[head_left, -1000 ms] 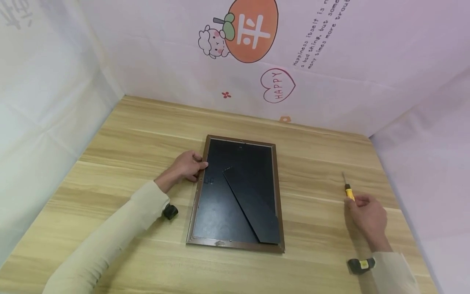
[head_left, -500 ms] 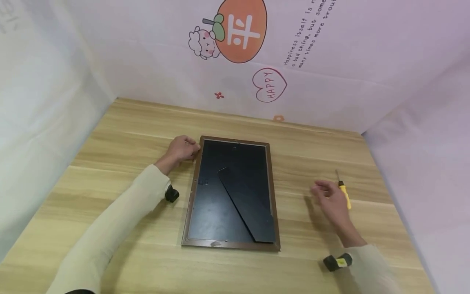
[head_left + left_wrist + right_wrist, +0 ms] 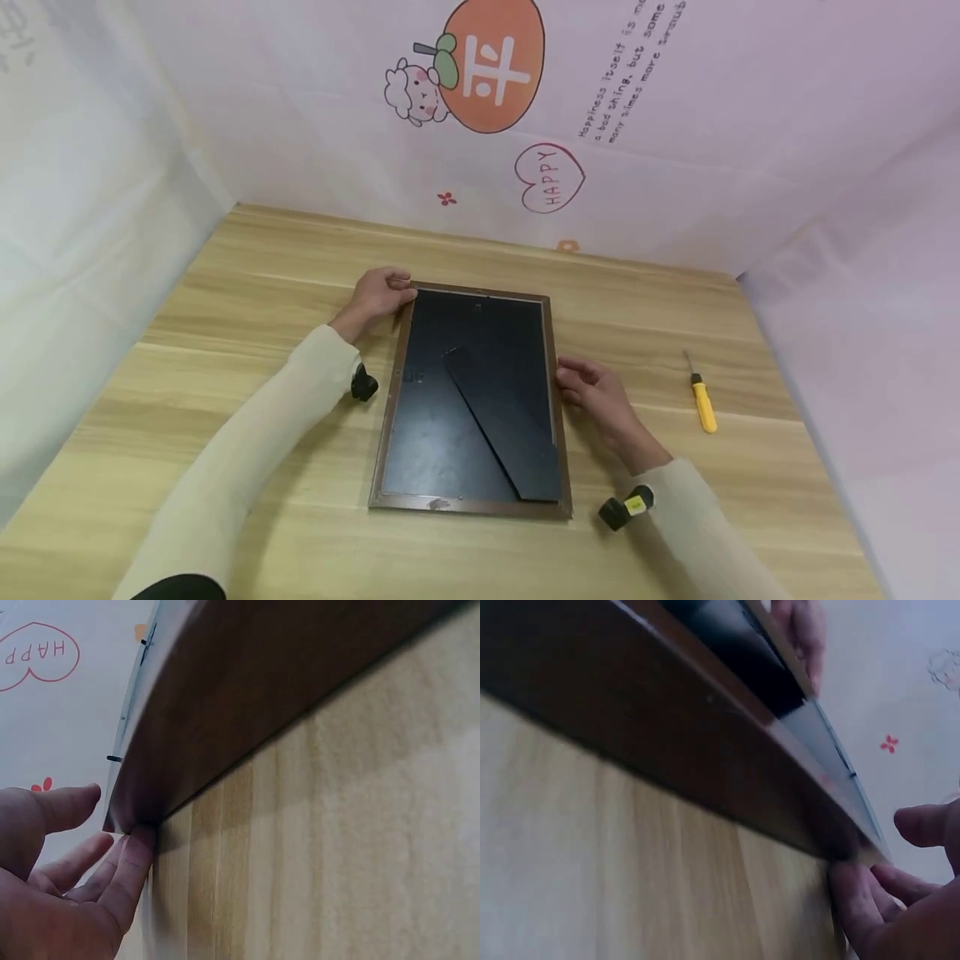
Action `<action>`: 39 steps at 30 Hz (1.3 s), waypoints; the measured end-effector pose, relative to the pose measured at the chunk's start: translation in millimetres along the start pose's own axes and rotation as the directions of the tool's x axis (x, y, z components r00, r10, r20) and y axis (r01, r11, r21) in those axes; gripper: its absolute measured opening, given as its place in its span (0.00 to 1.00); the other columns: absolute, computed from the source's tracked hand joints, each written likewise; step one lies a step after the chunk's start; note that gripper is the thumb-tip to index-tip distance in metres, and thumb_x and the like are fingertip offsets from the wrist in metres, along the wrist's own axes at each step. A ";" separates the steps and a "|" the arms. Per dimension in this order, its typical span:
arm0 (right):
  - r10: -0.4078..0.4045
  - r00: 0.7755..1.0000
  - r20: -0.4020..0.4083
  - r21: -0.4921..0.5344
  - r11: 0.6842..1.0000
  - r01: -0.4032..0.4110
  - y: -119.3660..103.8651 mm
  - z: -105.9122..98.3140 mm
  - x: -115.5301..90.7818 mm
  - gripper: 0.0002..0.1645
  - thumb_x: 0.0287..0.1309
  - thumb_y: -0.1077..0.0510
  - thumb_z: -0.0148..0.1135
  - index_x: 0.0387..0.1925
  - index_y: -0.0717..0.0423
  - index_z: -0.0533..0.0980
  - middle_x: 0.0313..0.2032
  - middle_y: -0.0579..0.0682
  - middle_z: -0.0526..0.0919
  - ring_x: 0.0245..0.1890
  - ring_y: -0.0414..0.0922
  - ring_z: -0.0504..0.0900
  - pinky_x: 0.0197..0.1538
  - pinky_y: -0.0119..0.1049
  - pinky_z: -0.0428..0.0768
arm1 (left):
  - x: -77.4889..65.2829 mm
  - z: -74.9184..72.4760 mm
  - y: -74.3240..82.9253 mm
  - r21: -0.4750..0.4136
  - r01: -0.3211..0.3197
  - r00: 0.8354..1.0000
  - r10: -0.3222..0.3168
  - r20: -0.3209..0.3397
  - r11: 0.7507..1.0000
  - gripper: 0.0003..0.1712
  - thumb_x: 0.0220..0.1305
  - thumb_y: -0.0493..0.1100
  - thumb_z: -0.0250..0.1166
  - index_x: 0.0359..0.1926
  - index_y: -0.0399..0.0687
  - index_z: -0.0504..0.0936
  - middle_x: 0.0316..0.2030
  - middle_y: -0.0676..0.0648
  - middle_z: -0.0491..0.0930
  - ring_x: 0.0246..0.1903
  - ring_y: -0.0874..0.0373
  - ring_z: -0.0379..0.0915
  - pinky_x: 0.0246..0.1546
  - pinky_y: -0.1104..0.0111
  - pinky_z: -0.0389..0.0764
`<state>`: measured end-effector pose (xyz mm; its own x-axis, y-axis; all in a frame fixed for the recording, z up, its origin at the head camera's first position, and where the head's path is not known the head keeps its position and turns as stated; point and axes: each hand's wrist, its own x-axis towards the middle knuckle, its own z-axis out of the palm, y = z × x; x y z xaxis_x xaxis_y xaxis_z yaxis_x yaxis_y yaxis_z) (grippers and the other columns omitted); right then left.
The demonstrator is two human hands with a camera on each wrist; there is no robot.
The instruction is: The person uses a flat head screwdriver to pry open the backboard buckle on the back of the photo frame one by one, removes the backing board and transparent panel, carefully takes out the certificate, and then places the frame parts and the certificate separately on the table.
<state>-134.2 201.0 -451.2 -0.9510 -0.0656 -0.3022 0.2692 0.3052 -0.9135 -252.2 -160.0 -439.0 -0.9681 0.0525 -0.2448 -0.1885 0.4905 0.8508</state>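
A picture frame [image 3: 472,400] lies back side up on the wooden table, with a brown wooden border and a black backing. Its black easel stand [image 3: 502,425] slants across the backing. My left hand [image 3: 381,292] is at the upper left corner; in the left wrist view its fingertips [image 3: 139,844] touch the border's outer side low down, thumb raised apart. On the opposite side, my right hand [image 3: 600,396] reaches the right border. The right wrist view shows those fingertips [image 3: 851,881] against the border near the tabletop, with the thumb held off it.
A yellow-handled screwdriver [image 3: 702,404] lies to the right of my right hand. White printed cloth [image 3: 637,183] rises behind the table [image 3: 285,267] and along both sides. Each wrist carries a small black camera.
My right hand has let go of the screwdriver, leaving it on the table, and moved left to the picture frame. My left hand has slid up the left border to the upper corner.
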 end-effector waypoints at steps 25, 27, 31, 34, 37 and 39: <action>-0.207 0.974 -0.093 -0.276 0.945 0.174 2.2 4.2 2.2 0.23 0.59 0.65 0.65 0.57 0.66 0.76 0.45 0.63 0.82 0.37 0.45 0.81 0.30 0.26 0.80 | -8.7 10.0 3.1 0.137 -0.064 0.998 0.067 -0.017 0.988 0.23 0.70 0.40 0.61 0.64 0.43 0.74 0.61 0.39 0.76 0.63 0.43 0.69 0.65 0.52 0.72; -0.216 0.971 -0.100 -0.285 0.941 0.181 1.2 4.8 2.9 0.23 0.59 0.65 0.65 0.57 0.66 0.76 0.45 0.63 0.83 0.38 0.47 0.82 0.31 0.26 0.80 | -9.4 8.7 2.9 0.139 -0.066 0.997 0.070 -0.028 0.988 0.23 0.69 0.40 0.61 0.63 0.42 0.75 0.61 0.39 0.77 0.63 0.43 0.70 0.65 0.53 0.72; -0.228 0.967 -0.110 -0.278 0.941 0.191 -1.5 4.9 5.3 0.23 0.58 0.65 0.65 0.56 0.66 0.77 0.45 0.64 0.83 0.41 0.52 0.84 0.32 0.24 0.79 | -12.9 4.9 2.2 0.132 -0.055 0.997 0.062 -0.044 0.990 0.22 0.68 0.40 0.63 0.62 0.42 0.76 0.60 0.38 0.77 0.62 0.42 0.70 0.63 0.53 0.74; -0.228 0.967 -0.116 -0.271 0.943 0.190 -2.4 4.2 7.2 0.23 0.58 0.65 0.66 0.56 0.66 0.77 0.45 0.64 0.84 0.41 0.52 0.85 0.33 0.24 0.80 | -17.1 2.6 0.4 0.127 -0.041 0.998 0.048 -0.047 0.991 0.22 0.67 0.41 0.63 0.61 0.41 0.77 0.60 0.37 0.77 0.62 0.42 0.71 0.62 0.53 0.75; -0.222 0.968 -0.115 -0.272 0.944 0.185 -2.3 3.5 8.4 0.22 0.58 0.65 0.67 0.55 0.66 0.78 0.45 0.63 0.85 0.39 0.48 0.85 0.33 0.24 0.80 | -21.6 1.4 -2.5 0.125 -0.018 0.999 0.025 -0.048 0.992 0.22 0.67 0.42 0.64 0.61 0.42 0.77 0.61 0.38 0.76 0.62 0.43 0.70 0.61 0.53 0.75; -0.217 0.969 -0.119 -0.271 0.946 0.178 -2.3 3.3 9.5 0.22 0.57 0.64 0.68 0.54 0.66 0.79 0.44 0.62 0.85 0.37 0.45 0.85 0.33 0.24 0.80 | -24.5 0.8 -4.5 0.108 -0.002 0.999 0.006 -0.045 0.994 0.22 0.68 0.43 0.63 0.61 0.43 0.77 0.61 0.39 0.75 0.63 0.43 0.70 0.61 0.53 0.75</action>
<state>-143.4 196.6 -452.8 -0.9979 -0.0168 -0.0622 0.0436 0.5347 -0.8439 -227.5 -162.8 -437.2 -0.9757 0.0167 -0.2183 -0.1682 0.5811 0.7962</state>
